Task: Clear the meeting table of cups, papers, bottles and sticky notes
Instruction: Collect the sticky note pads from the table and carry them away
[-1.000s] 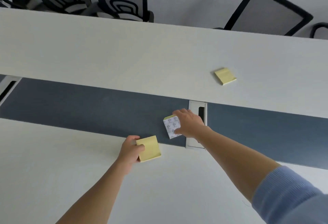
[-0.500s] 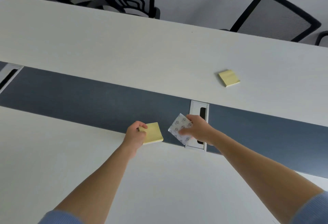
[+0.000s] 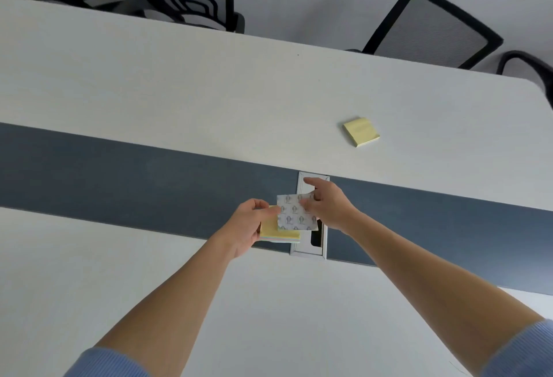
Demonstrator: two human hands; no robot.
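My left hand (image 3: 247, 227) holds a yellow sticky-note pad (image 3: 275, 231) with pastel layers at its lower edge, lifted over the table's dark blue middle strip. My right hand (image 3: 326, 201) pinches a second pad (image 3: 294, 213), its white patterned backing facing up, and lays it partly over the yellow pad. The two pads overlap between my hands. A third yellow sticky-note pad (image 3: 361, 131) lies alone on the far white half of the meeting table (image 3: 149, 83), to the right and beyond both hands.
A silver cable-port cover (image 3: 311, 249) with a dark slot sits in the blue strip (image 3: 119, 173) under my right hand. Several black mesh office chairs (image 3: 431, 29) stand along the table's far edge. The table's right end curves off at the upper right.
Both hands have come together over the blue strip. The patterned pad in my right hand now overlaps the yellow pad in my left; a second ago they were apart.
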